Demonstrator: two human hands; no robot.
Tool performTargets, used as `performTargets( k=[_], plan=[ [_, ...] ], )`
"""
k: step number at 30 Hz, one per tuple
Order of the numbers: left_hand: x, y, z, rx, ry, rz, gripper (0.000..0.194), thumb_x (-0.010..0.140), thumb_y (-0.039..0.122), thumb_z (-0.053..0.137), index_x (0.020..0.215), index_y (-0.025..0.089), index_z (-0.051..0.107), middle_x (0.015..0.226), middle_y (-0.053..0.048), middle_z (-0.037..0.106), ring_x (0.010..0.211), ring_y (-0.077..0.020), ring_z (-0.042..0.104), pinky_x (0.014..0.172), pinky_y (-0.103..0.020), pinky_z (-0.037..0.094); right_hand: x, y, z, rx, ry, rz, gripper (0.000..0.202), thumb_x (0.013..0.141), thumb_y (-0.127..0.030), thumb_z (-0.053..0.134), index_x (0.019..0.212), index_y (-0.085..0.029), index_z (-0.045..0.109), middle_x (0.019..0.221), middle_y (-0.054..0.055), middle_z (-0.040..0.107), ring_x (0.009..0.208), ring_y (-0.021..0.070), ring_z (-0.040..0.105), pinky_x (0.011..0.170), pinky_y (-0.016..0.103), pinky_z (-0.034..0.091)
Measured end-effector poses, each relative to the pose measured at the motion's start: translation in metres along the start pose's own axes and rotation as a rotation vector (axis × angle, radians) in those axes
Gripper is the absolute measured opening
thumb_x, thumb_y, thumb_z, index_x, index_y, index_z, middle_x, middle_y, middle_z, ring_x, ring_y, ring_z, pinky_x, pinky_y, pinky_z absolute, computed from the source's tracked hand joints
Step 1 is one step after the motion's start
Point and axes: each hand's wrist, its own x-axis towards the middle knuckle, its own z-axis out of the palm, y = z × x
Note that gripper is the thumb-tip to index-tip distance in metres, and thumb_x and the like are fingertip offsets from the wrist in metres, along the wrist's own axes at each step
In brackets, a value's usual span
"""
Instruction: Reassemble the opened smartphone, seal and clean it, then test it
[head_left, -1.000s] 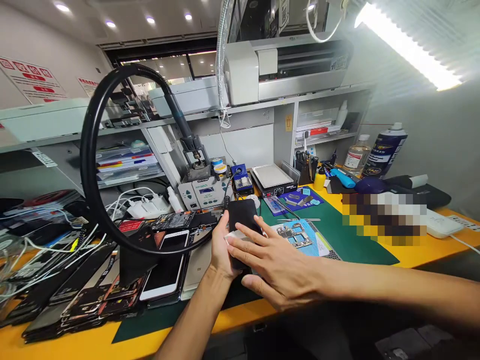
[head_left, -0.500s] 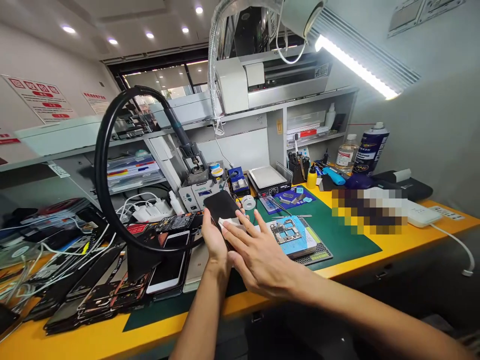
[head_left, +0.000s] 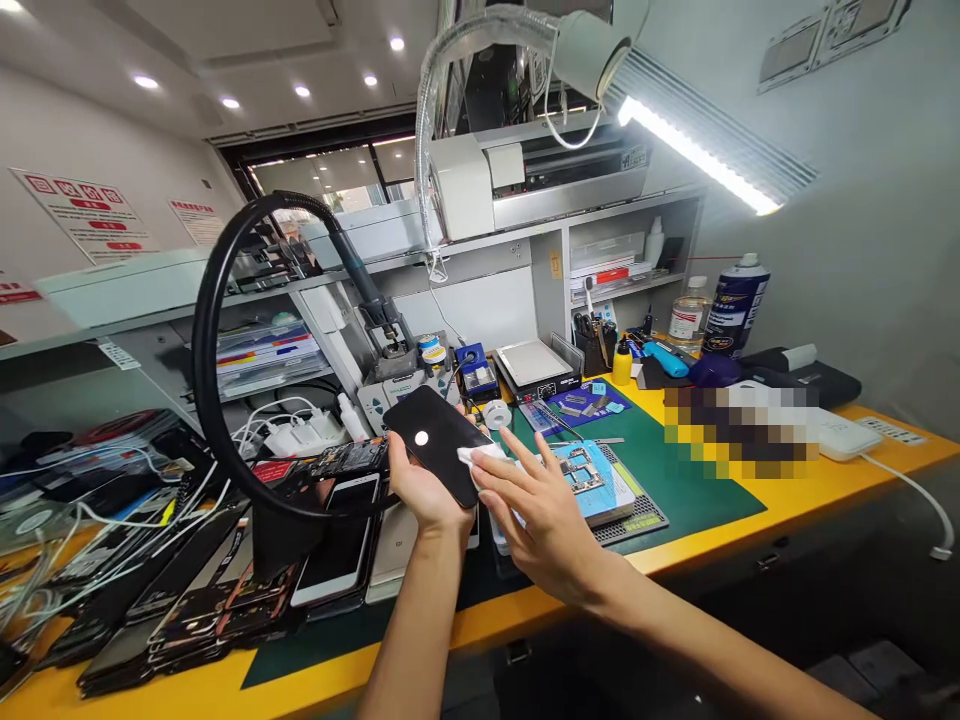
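Observation:
In my left hand (head_left: 427, 490) lies a black smartphone (head_left: 435, 430), its dark glossy face up and tilted, with a round white reflection on it. The fingers wrap behind the phone and are partly hidden. My right hand (head_left: 540, 520) presses a small white wipe (head_left: 480, 456) against the phone's right edge, fingertips on top of the wipe. Just behind the right hand, a phone circuit board (head_left: 585, 470) rests on a blue pad (head_left: 619, 490).
Several phones, including a white one (head_left: 337, 540), are stacked on the left beneath a thick black hose (head_left: 206, 400). A green mat (head_left: 705, 490) covers the yellow bench. Behind it stand a heating plate (head_left: 532, 362), a yellow bottle (head_left: 622, 362) and a spray can (head_left: 735, 310).
My right hand has slid with the wipe toward the phone's right edge, uncovering more of its dark face. The phone now lies flatter in my left hand. The view has shifted slightly.

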Motion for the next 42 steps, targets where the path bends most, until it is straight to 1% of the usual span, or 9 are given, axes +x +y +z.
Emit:
performTargets(
  k=[6, 10, 13, 19, 26, 30, 33, 38, 42],
  plan=[
    [0.001, -0.007, 0.015, 0.007, -0.047, 0.019, 0.065, 0.1, 0.056, 0.024, 0.122, 0.018, 0.072, 0.091, -0.011, 0.078, 0.083, -0.0255, 0.073, 0.078, -0.038, 0.059, 0.016, 0.013, -0.003, 0.33, 0.218, 0.17, 0.012, 0.092, -0.023, 0.065, 0.094, -0.029, 0.075, 0.105, 0.001, 0.08, 0.131, 0.0294, 0.059, 0.121, 0.059, 0.022],
    [-0.001, -0.011, 0.024, -0.009, -0.085, 0.05, 0.06, 0.101, 0.055, 0.026, 0.12, 0.022, 0.073, 0.093, -0.008, 0.079, 0.088, -0.0247, 0.074, 0.082, -0.037, 0.059, 0.023, 0.027, -0.017, 0.402, 0.247, 0.409, 0.038, 0.086, -0.034, 0.071, 0.122, -0.023, 0.065, 0.121, 0.012, 0.069, 0.124, 0.0308, 0.06, 0.108, 0.053, 0.044],
    [-0.002, -0.014, 0.025, -0.005, -0.095, 0.057, 0.061, 0.101, 0.056, 0.026, 0.119, 0.021, 0.073, 0.09, -0.009, 0.079, 0.085, -0.0252, 0.074, 0.082, -0.038, 0.059, 0.022, 0.026, -0.019, 0.541, 0.106, 0.578, 0.047, 0.083, -0.042, 0.073, 0.122, -0.018, 0.062, 0.109, 0.011, 0.072, 0.096, 0.0255, 0.069, 0.081, 0.039, 0.058],
    [-0.002, -0.02, 0.018, 0.023, -0.116, -0.036, 0.068, 0.099, 0.06, 0.029, 0.116, 0.013, 0.074, 0.092, -0.015, 0.078, 0.087, -0.0298, 0.074, 0.079, -0.044, 0.06, 0.022, 0.02, -0.014, 0.802, -0.196, 0.79, 0.037, 0.083, -0.054, 0.07, 0.086, -0.02, 0.055, 0.056, -0.003, 0.064, 0.045, 0.0146, 0.059, 0.042, 0.024, 0.047],
    [-0.004, -0.019, 0.014, 0.058, -0.188, -0.176, 0.069, 0.1, 0.06, 0.032, 0.111, 0.007, 0.074, 0.104, -0.019, 0.076, 0.096, -0.0322, 0.073, 0.086, -0.048, 0.059, 0.029, 0.037, -0.031, 0.817, -0.4, 0.832, 0.069, 0.094, -0.072, 0.04, 0.054, -0.019, 0.057, 0.053, 0.007, 0.068, 0.04, 0.0158, 0.059, 0.042, 0.026, 0.047],
    [-0.004, -0.021, 0.012, 0.076, -0.193, -0.244, 0.066, 0.099, 0.059, 0.035, 0.114, 0.008, 0.073, 0.104, -0.019, 0.076, 0.098, -0.034, 0.073, 0.086, -0.05, 0.059, 0.026, 0.047, -0.042, 0.824, -0.508, 0.812, 0.052, 0.083, -0.067, 0.064, 0.065, -0.018, 0.062, 0.055, 0.004, 0.069, 0.045, 0.0172, 0.062, 0.044, 0.027, 0.051],
    [-0.008, -0.025, 0.011, 0.095, -0.201, -0.321, 0.059, 0.098, 0.056, 0.044, 0.12, 0.008, 0.071, 0.106, -0.018, 0.076, 0.1, -0.0352, 0.073, 0.086, -0.05, 0.06, 0.036, 0.063, -0.045, 0.733, -0.44, 0.814, 0.049, 0.072, -0.064, 0.078, 0.072, -0.018, 0.061, 0.056, 0.001, 0.064, 0.047, 0.0156, 0.06, 0.04, 0.024, 0.047],
    [-0.011, -0.029, 0.01, 0.088, -0.179, -0.347, 0.049, 0.096, 0.051, 0.053, 0.133, 0.02, 0.066, 0.11, -0.011, 0.077, 0.103, -0.0333, 0.073, 0.087, -0.046, 0.06, 0.064, 0.08, -0.041, 0.638, -0.346, 0.777, 0.053, 0.077, -0.069, 0.071, 0.084, -0.017, 0.06, 0.062, -0.002, 0.059, 0.047, 0.0098, 0.052, 0.038, 0.019, 0.039],
    [-0.004, -0.024, 0.005, 0.084, -0.171, -0.373, 0.055, 0.097, 0.054, 0.049, 0.135, 0.018, 0.064, 0.11, -0.013, 0.077, 0.1, -0.035, 0.073, 0.085, -0.048, 0.061, 0.051, 0.055, -0.043, 0.713, -0.465, 0.754, 0.05, 0.08, -0.066, 0.07, 0.092, -0.019, 0.062, 0.067, -0.002, 0.058, 0.047, 0.0096, 0.05, 0.037, 0.02, 0.039]
  ],
)
